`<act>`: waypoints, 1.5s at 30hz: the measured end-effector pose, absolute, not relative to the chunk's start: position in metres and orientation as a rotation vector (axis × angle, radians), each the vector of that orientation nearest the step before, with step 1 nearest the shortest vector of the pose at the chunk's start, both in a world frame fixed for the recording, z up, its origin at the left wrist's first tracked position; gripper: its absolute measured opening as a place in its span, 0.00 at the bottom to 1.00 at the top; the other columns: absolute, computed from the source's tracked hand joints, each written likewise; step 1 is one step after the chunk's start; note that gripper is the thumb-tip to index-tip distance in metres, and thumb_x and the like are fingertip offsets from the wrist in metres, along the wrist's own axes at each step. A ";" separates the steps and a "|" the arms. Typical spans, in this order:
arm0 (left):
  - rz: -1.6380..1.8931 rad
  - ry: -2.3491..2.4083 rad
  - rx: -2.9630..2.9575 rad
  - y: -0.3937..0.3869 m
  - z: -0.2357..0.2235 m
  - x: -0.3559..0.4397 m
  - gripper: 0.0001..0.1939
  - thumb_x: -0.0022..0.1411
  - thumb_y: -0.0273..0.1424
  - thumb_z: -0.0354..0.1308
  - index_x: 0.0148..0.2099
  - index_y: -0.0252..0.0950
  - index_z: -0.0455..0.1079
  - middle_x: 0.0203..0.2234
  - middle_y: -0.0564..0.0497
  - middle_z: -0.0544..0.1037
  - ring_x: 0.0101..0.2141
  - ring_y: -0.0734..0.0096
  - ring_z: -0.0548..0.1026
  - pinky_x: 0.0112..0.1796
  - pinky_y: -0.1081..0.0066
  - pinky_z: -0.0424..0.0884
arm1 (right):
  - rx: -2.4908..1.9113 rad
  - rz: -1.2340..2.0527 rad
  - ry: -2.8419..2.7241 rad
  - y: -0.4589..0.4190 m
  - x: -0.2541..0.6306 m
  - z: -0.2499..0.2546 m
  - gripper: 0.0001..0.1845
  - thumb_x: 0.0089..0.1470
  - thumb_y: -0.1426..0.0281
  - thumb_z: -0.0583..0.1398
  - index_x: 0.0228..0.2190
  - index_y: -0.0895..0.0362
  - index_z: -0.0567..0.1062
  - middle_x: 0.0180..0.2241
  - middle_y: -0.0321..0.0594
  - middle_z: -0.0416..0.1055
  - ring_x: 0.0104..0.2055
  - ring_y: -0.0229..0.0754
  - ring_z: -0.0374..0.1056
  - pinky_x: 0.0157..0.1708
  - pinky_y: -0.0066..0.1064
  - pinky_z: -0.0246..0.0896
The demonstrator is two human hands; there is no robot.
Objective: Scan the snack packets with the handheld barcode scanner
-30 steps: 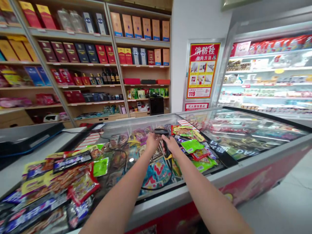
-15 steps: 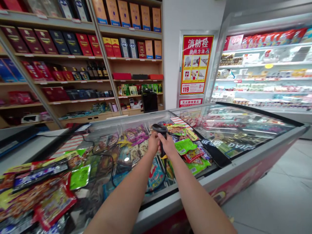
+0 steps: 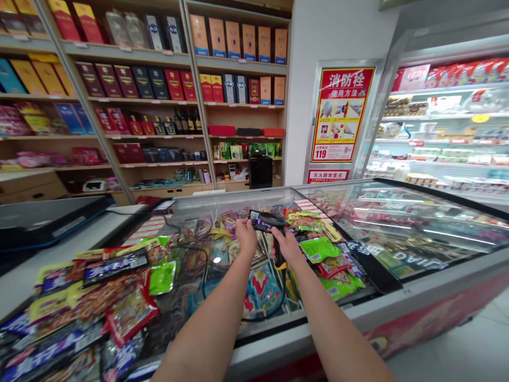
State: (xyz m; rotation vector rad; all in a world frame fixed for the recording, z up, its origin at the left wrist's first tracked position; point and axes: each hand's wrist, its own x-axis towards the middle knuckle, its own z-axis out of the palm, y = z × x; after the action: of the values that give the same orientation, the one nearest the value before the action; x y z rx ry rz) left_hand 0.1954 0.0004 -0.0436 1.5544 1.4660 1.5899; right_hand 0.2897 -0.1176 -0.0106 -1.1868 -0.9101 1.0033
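Note:
My right hand (image 3: 288, 246) grips a black barcode scanner (image 3: 280, 260), its head pointing leftward over the glass-topped freezer (image 3: 262, 322). In my left hand (image 3: 245, 236) is a small dark snack packet (image 3: 257, 219), pinched by its left end. The packet lies right at the scanner's head; whether they touch I cannot tell. A black cable runs from the scanner's handle across the glass. To the right of my right hand is a pile of snack packets, with a green packet (image 3: 319, 249) on top.
A larger heap of snack packets, including a red-edged packet (image 3: 129, 313), lies at the left. A long black object (image 3: 371, 268) rests on the freezer's right side. Shelves of boxes (image 3: 143, 84) stand behind, and a lit refrigerated display (image 3: 449, 127) is at the right.
My hands were close together around the scanner; now the left is farther out to the left with the packet showing. The view has turned left.

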 end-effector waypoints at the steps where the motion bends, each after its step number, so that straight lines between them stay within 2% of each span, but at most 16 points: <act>1: 1.584 1.473 1.565 -0.004 -0.043 0.196 0.03 0.60 0.30 0.49 0.33 0.38 0.59 0.26 0.51 0.71 0.30 0.68 0.72 0.37 0.66 0.69 | -1.189 1.016 -0.923 -0.118 0.289 -0.011 0.20 0.48 0.51 0.60 0.30 0.54 0.63 0.16 0.29 0.64 0.13 0.35 0.59 0.12 0.28 0.57; 8: 1.579 1.507 1.518 -0.015 -0.040 0.198 0.04 0.60 0.30 0.48 0.32 0.40 0.57 0.29 0.47 0.74 0.33 0.63 0.73 0.39 0.65 0.68 | -1.139 1.065 -0.964 -0.119 0.285 -0.015 0.22 0.47 0.50 0.60 0.33 0.55 0.64 0.16 0.27 0.64 0.13 0.33 0.59 0.12 0.26 0.58; 17: 1.584 1.486 1.471 -0.017 -0.037 0.198 0.04 0.61 0.29 0.48 0.32 0.39 0.58 0.30 0.47 0.73 0.33 0.64 0.73 0.38 0.66 0.67 | -1.132 1.091 -0.962 -0.119 0.283 -0.016 0.23 0.46 0.49 0.61 0.30 0.55 0.63 0.16 0.27 0.64 0.13 0.33 0.59 0.12 0.26 0.57; 21: 1.613 1.516 1.476 -0.017 -0.028 0.184 0.04 0.60 0.29 0.48 0.32 0.39 0.59 0.28 0.49 0.72 0.32 0.67 0.73 0.37 0.67 0.67 | -1.135 1.139 -0.969 -0.115 0.274 -0.013 0.23 0.46 0.49 0.61 0.29 0.55 0.63 0.16 0.28 0.64 0.13 0.33 0.59 0.12 0.26 0.58; 27: 1.676 1.680 1.527 -0.020 -0.007 0.101 0.03 0.58 0.29 0.51 0.31 0.38 0.61 0.27 0.51 0.72 0.33 0.67 0.73 0.38 0.67 0.67 | -1.105 1.283 -1.108 -0.107 0.233 0.001 0.20 0.49 0.52 0.60 0.32 0.55 0.65 0.16 0.28 0.65 0.12 0.33 0.59 0.11 0.25 0.58; 33: 1.751 1.945 1.409 -0.040 0.017 -0.014 0.03 0.57 0.31 0.51 0.31 0.38 0.62 0.27 0.50 0.72 0.33 0.65 0.73 0.39 0.65 0.67 | -1.061 1.422 -1.221 -0.099 0.169 0.009 0.20 0.49 0.52 0.60 0.28 0.55 0.63 0.15 0.27 0.64 0.12 0.32 0.59 0.11 0.23 0.56; 37: 1.812 2.103 1.364 -0.057 0.030 -0.075 0.03 0.58 0.31 0.51 0.33 0.38 0.63 0.28 0.50 0.73 0.34 0.64 0.73 0.41 0.64 0.68 | -0.988 1.471 -1.338 -0.094 0.124 0.012 0.20 0.49 0.52 0.60 0.29 0.55 0.63 0.15 0.27 0.64 0.12 0.31 0.59 0.11 0.23 0.57; 41: 1.750 2.269 1.319 -0.068 0.030 -0.117 0.05 0.59 0.32 0.50 0.35 0.37 0.64 0.29 0.48 0.74 0.34 0.62 0.73 0.41 0.62 0.68 | -0.963 1.521 -1.425 -0.093 0.082 0.018 0.16 0.52 0.56 0.60 0.30 0.55 0.64 0.15 0.27 0.64 0.12 0.32 0.60 0.11 0.23 0.58; 45: 1.609 2.386 1.301 -0.071 0.024 -0.139 0.08 0.60 0.31 0.49 0.41 0.36 0.66 0.33 0.43 0.76 0.39 0.56 0.75 0.43 0.58 0.67 | -0.934 1.578 -1.494 -0.098 0.052 0.022 0.17 0.53 0.56 0.59 0.26 0.55 0.63 0.14 0.28 0.63 0.11 0.32 0.58 0.10 0.24 0.57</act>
State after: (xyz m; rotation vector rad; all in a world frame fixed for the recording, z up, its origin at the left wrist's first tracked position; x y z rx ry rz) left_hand -0.1393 -0.0715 0.0244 1.3011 2.3859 1.6091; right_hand 0.0517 -0.0979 0.0224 -0.9344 -1.4945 1.5784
